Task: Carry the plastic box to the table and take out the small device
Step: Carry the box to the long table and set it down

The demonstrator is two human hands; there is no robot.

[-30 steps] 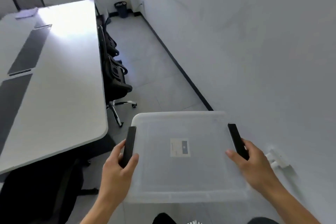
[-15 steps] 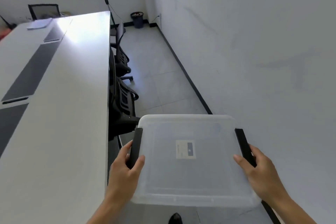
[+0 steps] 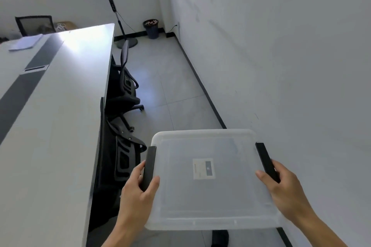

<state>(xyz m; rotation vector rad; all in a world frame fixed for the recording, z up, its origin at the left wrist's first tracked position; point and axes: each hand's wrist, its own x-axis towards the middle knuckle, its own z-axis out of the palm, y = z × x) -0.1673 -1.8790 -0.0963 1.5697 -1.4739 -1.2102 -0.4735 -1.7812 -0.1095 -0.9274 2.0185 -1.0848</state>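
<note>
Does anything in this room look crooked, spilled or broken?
Nothing stands out. The box is level with its lid shut, the left hand and right hand gripping its black latches. The chairs sit tucked under the table.

Head view, person's own body. Left hand (image 3: 138, 192) & right hand (image 3: 285, 188): both bare, no gloves, rings or watch visible. Forearms bare to the near frame edge; no sleeve or cuff in view. Fingers slender, nails short & unpainted where visible. Near bottom edge, centre-right: dark rounded shoe toe (image 3: 220, 236), detail too dim to tell.
</note>
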